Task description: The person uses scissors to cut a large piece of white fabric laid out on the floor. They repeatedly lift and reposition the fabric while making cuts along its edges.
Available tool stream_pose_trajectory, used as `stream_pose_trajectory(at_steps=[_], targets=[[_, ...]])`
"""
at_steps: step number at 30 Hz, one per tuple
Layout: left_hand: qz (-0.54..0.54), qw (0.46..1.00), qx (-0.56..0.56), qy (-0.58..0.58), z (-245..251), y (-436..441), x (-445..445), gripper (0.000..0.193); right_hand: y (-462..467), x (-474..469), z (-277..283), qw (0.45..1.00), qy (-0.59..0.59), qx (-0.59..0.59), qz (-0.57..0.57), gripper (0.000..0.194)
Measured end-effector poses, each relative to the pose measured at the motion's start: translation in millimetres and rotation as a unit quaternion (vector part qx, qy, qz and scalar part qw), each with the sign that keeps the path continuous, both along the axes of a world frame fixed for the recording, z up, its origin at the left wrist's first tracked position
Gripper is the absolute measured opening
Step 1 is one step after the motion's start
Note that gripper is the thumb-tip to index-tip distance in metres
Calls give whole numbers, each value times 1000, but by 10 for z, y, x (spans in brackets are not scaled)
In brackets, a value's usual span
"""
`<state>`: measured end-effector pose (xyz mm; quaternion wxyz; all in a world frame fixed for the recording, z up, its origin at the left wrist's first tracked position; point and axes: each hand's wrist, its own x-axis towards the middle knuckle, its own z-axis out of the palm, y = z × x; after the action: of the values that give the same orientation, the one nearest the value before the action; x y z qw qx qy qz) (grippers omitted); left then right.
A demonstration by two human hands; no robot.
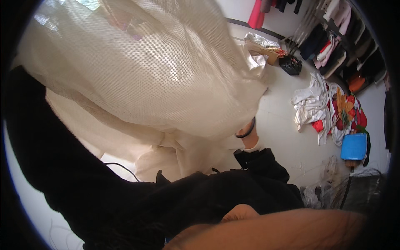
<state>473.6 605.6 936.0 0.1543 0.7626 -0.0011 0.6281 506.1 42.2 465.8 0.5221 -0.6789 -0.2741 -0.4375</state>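
Observation:
A large sheer cream mesh fabric spreads in front of me, lifted and draped in folds. Its lower part is gathered at a knot-like bunch. My right hand reaches up to the fabric's lower right edge; a black band circles the wrist, and the fingers are hidden behind the cloth. Whether they grip it cannot be seen. On the left, my black-sleeved left arm stretches upward, and its hand is out of view past the fabric.
On the pale floor lie white garments beside red and orange cloth. A blue roll stands near clear plastic. Farther back are a black plastic bag, a cardboard box and hanging clothes. A black cable runs below the fabric.

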Motion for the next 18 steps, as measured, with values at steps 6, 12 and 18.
stream_pose_trajectory(at_steps=[6, 12, 18], targets=[[-290, 935, -151, 138, -943, -426, 1429, 40, -533, -844, -557, 793, 522, 204, 239, 16], [-138, 887, 10, 441, -4196, -1623, 2015, 55, -951, -1362, -368, 583, 613, 490, 208, 18], [-186, 845, -264, 427, -6299, -3736, -269, 52, -1411, -1111, -638, 573, 642, 487, 151, 6]])
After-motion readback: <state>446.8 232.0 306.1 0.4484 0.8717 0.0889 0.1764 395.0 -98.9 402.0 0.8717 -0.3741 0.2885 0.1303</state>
